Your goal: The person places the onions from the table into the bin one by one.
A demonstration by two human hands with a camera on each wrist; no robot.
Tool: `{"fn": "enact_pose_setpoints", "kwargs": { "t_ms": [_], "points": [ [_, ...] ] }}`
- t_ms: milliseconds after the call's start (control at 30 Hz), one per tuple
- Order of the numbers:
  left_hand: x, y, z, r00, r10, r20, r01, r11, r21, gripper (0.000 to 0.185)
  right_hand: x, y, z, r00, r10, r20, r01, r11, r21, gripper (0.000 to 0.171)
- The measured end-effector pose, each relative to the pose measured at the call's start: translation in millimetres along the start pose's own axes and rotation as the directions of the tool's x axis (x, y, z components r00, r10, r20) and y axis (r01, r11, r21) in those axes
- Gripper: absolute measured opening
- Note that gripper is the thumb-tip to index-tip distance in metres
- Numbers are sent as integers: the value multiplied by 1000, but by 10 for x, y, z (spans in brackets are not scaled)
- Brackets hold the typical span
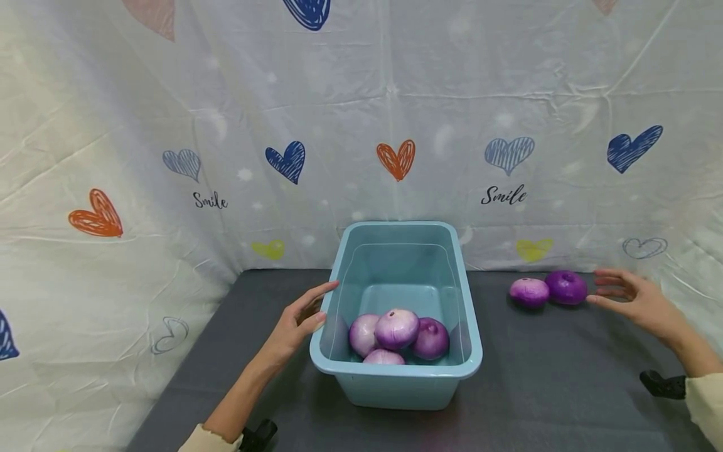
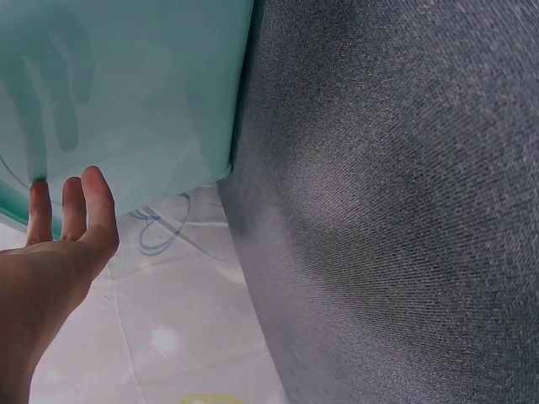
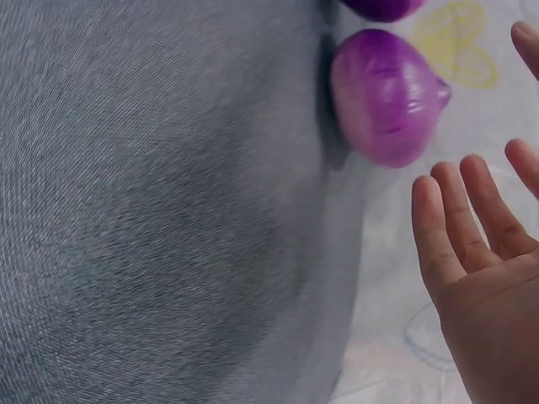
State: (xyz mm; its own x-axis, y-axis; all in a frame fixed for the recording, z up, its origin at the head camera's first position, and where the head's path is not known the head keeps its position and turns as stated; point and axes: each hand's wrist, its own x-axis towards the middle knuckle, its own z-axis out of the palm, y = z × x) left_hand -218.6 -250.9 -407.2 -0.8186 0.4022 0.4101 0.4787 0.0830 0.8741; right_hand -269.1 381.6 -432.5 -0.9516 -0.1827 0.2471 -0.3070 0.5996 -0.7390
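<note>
A light blue plastic tub [image 1: 408, 371] stands on the dark grey tabletop, with several purple onions [image 1: 397, 329] piled at its near end. My left hand [image 1: 296, 320] is at the tub's left rim, fingers loosely extended against it; the left wrist view shows the fingertips [image 2: 98, 189] by the tub wall. To the tub's right lie two more onions side by side, a paler one [image 1: 529, 292] and a deep purple one [image 1: 567, 287]. Beside the deep purple onion [image 3: 387, 98] is my right hand [image 1: 638, 301], its fingers spread and holding nothing.
A white cloth [image 1: 339, 113] printed with hearts and the word Smile hangs behind and to the left of the table. The grey tabletop [image 1: 525, 383] ends at this cloth. Dark straps [image 1: 662, 384] are at both wrists.
</note>
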Motion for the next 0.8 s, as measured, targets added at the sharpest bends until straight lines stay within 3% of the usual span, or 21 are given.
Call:
{"fn": "enact_pose_setpoints", "kwargs": {
  "t_ms": [533,800],
  "points": [
    [-10,-11,0,1000,-21,-4,21,1000,2,51,156,191,126,996,66,59,-65,998,-24,91],
    [-18,-10,1,1000,-19,1,19,1000,-7,52,302,170,231,990,82,112,-82,997,-12,99]
  ]
}}
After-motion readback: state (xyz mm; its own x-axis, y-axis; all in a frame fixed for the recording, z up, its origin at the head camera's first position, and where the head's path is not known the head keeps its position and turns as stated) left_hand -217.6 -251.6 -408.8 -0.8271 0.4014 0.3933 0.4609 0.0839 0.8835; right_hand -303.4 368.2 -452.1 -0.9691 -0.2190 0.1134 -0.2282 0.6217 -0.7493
